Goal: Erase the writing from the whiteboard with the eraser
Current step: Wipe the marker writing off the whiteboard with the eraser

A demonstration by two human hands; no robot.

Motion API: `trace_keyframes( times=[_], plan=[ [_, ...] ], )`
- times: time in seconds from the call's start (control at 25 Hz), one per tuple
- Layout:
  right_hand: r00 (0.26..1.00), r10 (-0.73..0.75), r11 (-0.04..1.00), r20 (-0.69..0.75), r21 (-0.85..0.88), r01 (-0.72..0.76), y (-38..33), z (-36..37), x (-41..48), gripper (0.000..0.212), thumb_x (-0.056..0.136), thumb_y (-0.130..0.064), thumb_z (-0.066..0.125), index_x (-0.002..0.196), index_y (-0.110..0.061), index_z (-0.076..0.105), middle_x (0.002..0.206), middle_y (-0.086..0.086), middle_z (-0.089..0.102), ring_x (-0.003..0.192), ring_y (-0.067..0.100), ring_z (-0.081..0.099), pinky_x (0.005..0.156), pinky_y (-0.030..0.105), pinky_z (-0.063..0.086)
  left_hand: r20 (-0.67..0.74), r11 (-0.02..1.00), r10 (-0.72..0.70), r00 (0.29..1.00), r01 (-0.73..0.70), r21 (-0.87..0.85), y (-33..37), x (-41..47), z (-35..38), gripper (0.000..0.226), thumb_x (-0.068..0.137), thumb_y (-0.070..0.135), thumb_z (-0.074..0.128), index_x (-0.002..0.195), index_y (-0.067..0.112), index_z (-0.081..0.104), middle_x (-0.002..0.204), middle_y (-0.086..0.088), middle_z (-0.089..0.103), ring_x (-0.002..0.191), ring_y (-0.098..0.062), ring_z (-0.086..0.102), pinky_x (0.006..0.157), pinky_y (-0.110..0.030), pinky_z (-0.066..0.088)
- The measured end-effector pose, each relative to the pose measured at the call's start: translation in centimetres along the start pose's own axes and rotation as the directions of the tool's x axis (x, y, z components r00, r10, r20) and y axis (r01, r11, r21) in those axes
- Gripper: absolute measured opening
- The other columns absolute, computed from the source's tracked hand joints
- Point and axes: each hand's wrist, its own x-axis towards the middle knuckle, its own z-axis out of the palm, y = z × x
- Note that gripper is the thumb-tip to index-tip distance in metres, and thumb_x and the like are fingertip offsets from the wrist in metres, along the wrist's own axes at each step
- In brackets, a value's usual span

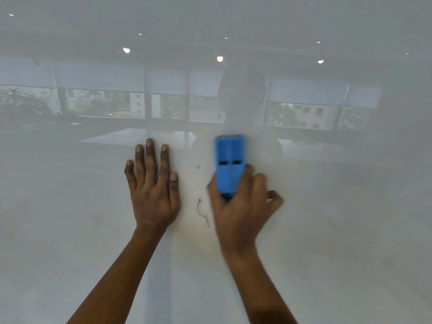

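Open left hand [153,190] rests flat on whiteboard [70,230]; blurred right hand [238,211] seemingly grips eraser [230,160].

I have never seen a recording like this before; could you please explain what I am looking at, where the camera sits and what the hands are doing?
There is no machine here, only a person's two bare hands. The single picture comes from a wide-angle camera worn on the person's head, looking forward and down.

The pale glossy surface that fills the view is a whiteboard. The windows and ceiling lights you see are faint reflections in it.

The left hand lies flat on the board with its fingers straight and holds nothing. The right hand grips a blue eraser against the board. That hand is blurred, so it is probably in mid-wipe.

Between the hands are a few dark marker strokes, not yet erased.
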Motion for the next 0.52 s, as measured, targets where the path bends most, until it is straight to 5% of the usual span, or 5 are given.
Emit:
trace_keyframes(
  times=[0.12,0.2,0.4,0.52],
  plan=[
    [0.95,-0.277,0.96,0.141,0.013,0.278,-1.1,0.0,-3.3,0.054,0.09,-0.055,0.064,0.114,-0.006,0.068,0.086,0.006,0.055,0.074,0.02,0.051,0.072,0.041,0.046,-0.001,1.0,0.021,1.0,-0.021,-0.006,-0.4,0.1,0.0,0.059,0.111,0.032,0.026,0.166,0.013,0.018,0.174,-0.012,0.012,0.163,-0.032,0.01,0.131,-0.056,0.011],
    [0.939,-0.325,0.945,0.116,0.009,0.326,0.4,-0.2,-1.8,0.052,0.088,-0.053,0.066,0.113,-0.008,0.068,0.085,0.006,0.054,0.071,0.021,0.051,0.074,0.042,0.044,0.002,1.0,0.016,1.0,-0.016,-0.008,-0.6,0.0,0.0,0.058,0.112,0.033,0.025,0.166,0.013,0.019,0.174,-0.012,0.012,0.163,-0.032,0.01,0.13,-0.056,0.012],
    [0.987,0.131,0.991,-0.091,-0.021,-0.134,3.1,-1.0,4.0,0.059,0.09,-0.055,0.068,0.116,-0.002,0.067,0.083,0.01,0.053,0.068,0.025,0.05,0.07,0.039,0.039,-0.014,1.0,0.006,1.0,-0.006,0.004,-0.1,0.1,0.1,0.057,0.112,0.032,0.025,0.165,0.011,0.023,0.173,-0.015,0.016,0.163,-0.033,0.013,0.13,-0.057,0.013],
    [0.998,0.068,0.997,-0.002,0.032,-0.068,1.6,-0.5,1.9,0.057,0.092,-0.054,0.067,0.115,-0.002,0.067,0.084,0.009,0.053,0.07,0.021,0.05,0.065,0.038,0.042,-0.004,1.0,0.001,1.0,-0.001,0.007,-0.1,0.1,0.0,0.058,0.112,0.034,0.025,0.165,0.012,0.021,0.174,-0.014,0.015,0.163,-0.032,0.011,0.13,-0.057,0.012]
  ],
)
